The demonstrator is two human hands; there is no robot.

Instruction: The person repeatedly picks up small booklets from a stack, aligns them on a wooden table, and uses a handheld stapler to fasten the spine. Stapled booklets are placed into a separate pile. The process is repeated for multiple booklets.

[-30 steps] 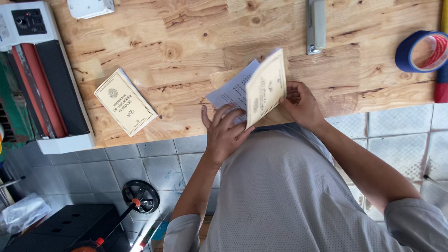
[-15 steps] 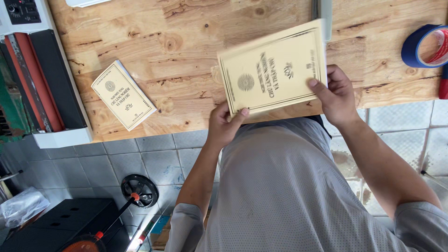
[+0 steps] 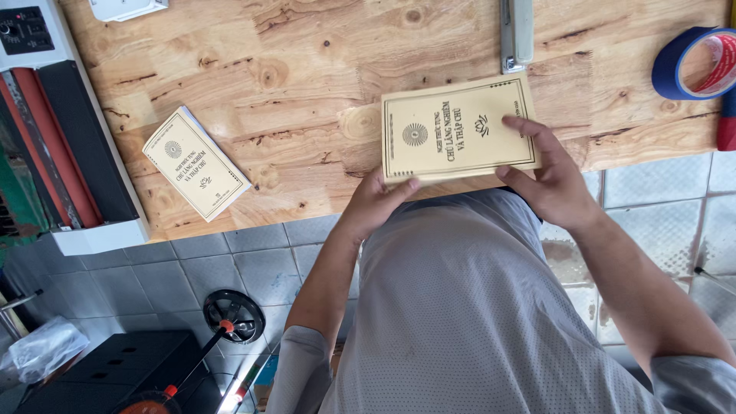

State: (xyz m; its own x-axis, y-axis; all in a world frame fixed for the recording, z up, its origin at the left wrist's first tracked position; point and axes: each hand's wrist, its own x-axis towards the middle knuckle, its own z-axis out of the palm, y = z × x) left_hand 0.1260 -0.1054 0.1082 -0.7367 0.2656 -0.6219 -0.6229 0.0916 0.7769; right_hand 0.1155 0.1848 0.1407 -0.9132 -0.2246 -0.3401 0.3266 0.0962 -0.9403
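Cream booklet (image 3: 457,129) lowered flat onto wooden table (image 3: 291,69), left hand (image 3: 376,201) and right hand (image 3: 548,172) fingers grasping its edges.

The tape roll (image 3: 696,63) is cut by the right edge — the stapler (image 3: 516,34) by the top; the left hand (image 3: 379,203) fingers lie hidden under the booklet (image 3: 458,128).

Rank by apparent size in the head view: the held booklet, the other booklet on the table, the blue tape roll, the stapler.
1. Held booklet, though probably the same kind as the next, just nearer the camera.
2. Other booklet.
3. Tape roll and stapler: both cut off, unsure.
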